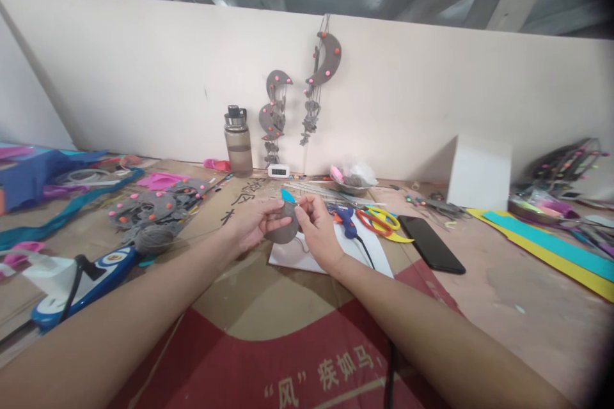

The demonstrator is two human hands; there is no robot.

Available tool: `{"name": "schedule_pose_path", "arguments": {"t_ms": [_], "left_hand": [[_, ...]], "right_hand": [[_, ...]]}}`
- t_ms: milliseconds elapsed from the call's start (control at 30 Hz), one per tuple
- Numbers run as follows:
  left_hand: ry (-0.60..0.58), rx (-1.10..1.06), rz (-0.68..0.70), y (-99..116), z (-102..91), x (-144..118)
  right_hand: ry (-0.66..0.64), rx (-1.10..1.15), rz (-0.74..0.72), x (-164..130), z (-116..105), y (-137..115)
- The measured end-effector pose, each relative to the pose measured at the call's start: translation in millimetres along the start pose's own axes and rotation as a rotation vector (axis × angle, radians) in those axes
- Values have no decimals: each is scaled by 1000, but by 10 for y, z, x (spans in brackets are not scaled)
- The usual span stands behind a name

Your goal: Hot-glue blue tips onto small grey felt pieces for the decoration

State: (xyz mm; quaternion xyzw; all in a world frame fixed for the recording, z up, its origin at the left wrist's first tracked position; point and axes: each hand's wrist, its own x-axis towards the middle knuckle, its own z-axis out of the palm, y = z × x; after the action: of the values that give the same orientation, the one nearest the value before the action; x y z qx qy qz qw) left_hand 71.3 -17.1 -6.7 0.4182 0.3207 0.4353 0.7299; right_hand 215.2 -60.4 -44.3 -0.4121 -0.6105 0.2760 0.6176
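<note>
Between my two hands is a rounded grey felt piece [282, 234], held above a white sheet of paper [307, 261]. My left hand [252, 223] grips its left side, with the fingers closed on it. At its upper right edge, the thumb and fingers of my right hand [319, 227] pinch it. A small bright blue piece [287, 195] sticks up behind the felt; I cannot tell whether it is attached. Just right of my right hand lies a blue glue gun [346, 218], beside scissors with red and yellow handles [384, 220].
A black phone [432, 244] lies to the right. On the left are a power strip [91, 284], a ball of grey yarn [154, 238] and grey felt shapes [148, 209]. A water bottle [238, 147] and small clock [279, 170] stand behind. Grey moon-shaped hangings [330, 61] hang on the wall.
</note>
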Motion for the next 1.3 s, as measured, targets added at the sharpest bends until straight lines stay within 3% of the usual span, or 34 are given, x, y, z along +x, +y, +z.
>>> {"name": "schedule_pose_path", "arguments": {"t_ms": [1300], "left_hand": [[-46, 52, 32, 23, 4, -24]], "right_hand": [[68, -166, -64, -33, 0, -66]]}}
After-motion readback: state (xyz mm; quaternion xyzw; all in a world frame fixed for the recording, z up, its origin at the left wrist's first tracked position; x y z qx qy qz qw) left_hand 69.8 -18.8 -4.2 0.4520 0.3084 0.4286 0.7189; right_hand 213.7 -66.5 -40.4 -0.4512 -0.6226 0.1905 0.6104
